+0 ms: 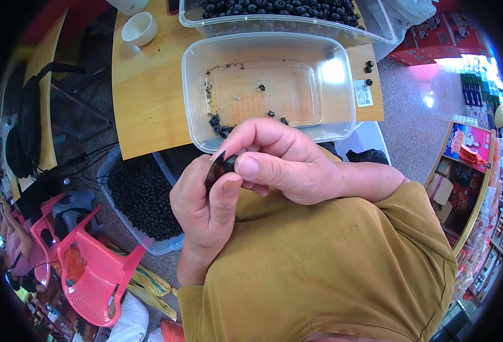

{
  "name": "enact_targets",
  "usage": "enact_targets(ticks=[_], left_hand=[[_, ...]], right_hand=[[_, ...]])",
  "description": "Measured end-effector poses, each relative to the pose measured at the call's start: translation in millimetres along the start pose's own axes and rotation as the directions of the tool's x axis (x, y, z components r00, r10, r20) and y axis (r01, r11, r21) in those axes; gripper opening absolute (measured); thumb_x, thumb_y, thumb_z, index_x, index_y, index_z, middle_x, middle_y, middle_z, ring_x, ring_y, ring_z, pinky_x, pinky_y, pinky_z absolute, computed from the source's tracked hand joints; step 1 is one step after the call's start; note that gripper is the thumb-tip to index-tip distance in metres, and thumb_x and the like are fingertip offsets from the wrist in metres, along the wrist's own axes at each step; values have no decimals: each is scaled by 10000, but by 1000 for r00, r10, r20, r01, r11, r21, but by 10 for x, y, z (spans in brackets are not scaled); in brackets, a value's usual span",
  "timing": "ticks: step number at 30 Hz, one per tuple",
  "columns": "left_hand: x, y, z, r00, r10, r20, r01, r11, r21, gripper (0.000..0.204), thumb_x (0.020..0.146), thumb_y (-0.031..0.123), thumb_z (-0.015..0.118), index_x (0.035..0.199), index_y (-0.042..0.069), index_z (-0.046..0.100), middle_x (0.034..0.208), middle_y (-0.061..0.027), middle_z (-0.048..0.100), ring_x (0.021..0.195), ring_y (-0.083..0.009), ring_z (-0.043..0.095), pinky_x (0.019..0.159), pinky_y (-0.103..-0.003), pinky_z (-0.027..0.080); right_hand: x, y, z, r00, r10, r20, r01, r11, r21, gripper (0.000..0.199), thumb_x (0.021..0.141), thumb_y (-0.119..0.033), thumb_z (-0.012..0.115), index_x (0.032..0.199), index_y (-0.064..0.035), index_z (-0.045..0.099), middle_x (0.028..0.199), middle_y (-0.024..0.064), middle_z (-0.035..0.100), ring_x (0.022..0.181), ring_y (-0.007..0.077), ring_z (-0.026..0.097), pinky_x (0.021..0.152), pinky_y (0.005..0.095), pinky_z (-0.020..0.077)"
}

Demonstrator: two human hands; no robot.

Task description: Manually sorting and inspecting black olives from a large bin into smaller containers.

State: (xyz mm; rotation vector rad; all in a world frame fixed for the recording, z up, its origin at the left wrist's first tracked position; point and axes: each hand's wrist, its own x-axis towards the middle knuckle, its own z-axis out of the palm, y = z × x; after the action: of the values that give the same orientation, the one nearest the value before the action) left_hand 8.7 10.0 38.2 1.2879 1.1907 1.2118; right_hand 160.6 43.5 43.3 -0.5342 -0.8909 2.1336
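My right hand (300, 171) pinches a small round black part (229, 164) between thumb and fingers, above the near edge of a clear plastic tub (191, 85). Close against that part, my left hand (197, 208) is closed on a dark, thin, pointed blade-like piece (214, 171). Its tip sticks up between the two hands; whether it touches the black part I cannot tell. Several small black parts (216, 121) lie in the tub's near left corner, with a few more and dark crumbs scattered over its bottom.
Behind stands a second clear tub (297, 24) full of black parts. A white cup (139, 29) is on the wooden table (149, 102), and loose black parts (369, 70) lie at its right. A floor tub (140, 199) of black parts and a pink chair (94, 273) are at left.
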Motion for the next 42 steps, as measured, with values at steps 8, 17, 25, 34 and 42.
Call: enact_targets(ticks=[8,17,25,34,42], left_hand=[[14,0,31,999,-44,-16,43,999,-11,313,866,272,561,891,-40,573,630,-45,507,536,-100,449,493,-221,360],[-32,-30,26,999,-37,-1,37,999,25,287,879,246,540,837,-36,574,665,-74,546,556,-127,483,510,-244,389],[-15,-62,64,997,-26,-71,24,999,-29,320,865,264,565,937,-48,571,689,-53,555,576,-87,473,525,-212,383],[4,-67,51,1000,18,-9,-18,1000,-23,359,853,300,579,969,-39,571,713,-62,564,580,-95,492,533,-217,396],[-15,-75,28,976,198,88,-213,952,218,269,886,246,518,791,-3,550,665,-93,554,552,-209,537,514,-277,422]], right_hand=[[18,34,7,999,-39,-15,40,998,46,180,914,-194,486,1032,-57,489,791,-30,488,614,20,371,532,178,319],[28,29,4,998,-69,-7,69,998,0,209,924,-181,462,1072,-36,489,762,-32,478,599,17,356,526,176,306],[43,21,6,997,-77,-18,77,997,-12,241,923,-236,465,1075,-52,500,804,-24,501,631,28,387,561,178,338],[27,11,-12,995,-95,22,95,995,-8,223,925,-211,459,1077,-49,484,811,-18,497,636,27,388,563,181,337],[21,142,18,971,-239,14,239,967,-82,218,929,-187,444,1065,-19,473,788,-12,480,612,27,370,546,180,323]])
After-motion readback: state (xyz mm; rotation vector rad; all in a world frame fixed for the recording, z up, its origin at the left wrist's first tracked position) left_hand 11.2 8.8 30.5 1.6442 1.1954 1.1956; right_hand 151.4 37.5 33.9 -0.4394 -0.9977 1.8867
